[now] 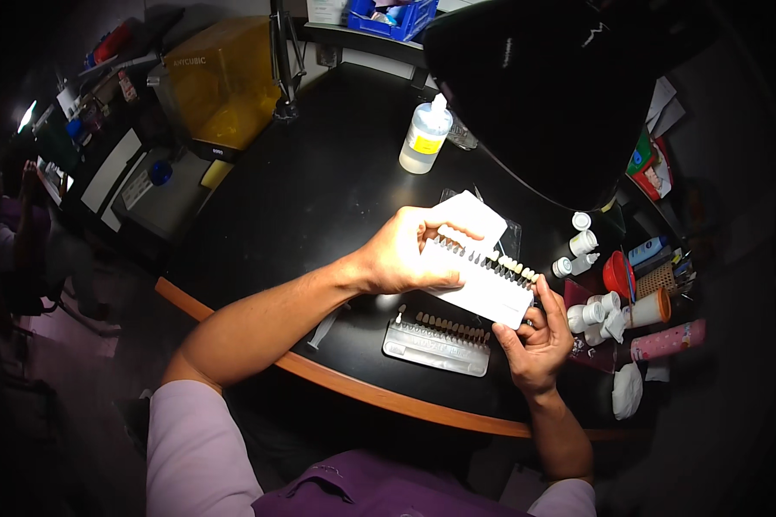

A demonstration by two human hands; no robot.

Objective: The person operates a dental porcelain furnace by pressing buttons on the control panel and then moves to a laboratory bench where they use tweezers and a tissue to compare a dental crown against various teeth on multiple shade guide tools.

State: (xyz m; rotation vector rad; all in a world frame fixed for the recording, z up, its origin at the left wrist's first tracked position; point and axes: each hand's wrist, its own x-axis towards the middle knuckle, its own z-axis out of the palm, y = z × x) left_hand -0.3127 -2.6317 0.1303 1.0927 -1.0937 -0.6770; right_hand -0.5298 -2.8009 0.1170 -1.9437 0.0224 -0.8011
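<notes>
A white dental shade guide with a row of tooth-shaped tabs is held up above the black table, tilted down to the right. My left hand is closed round its left end, fingers behind and over the tabs, thumb along the front. My right hand pinches its right end between thumb and fingers. A bright white flat piece shows just beyond the tabs; glare hides how it is held. Below, a second, silver-grey shade guide with darker tooth tabs lies near the table's front edge.
A clear squeeze bottle stands beyond my hands, under a large black screen. Small white bottles, a red bowl and an orange-rimmed cup crowd the right. An amber-covered machine stands back left. Another person is far left.
</notes>
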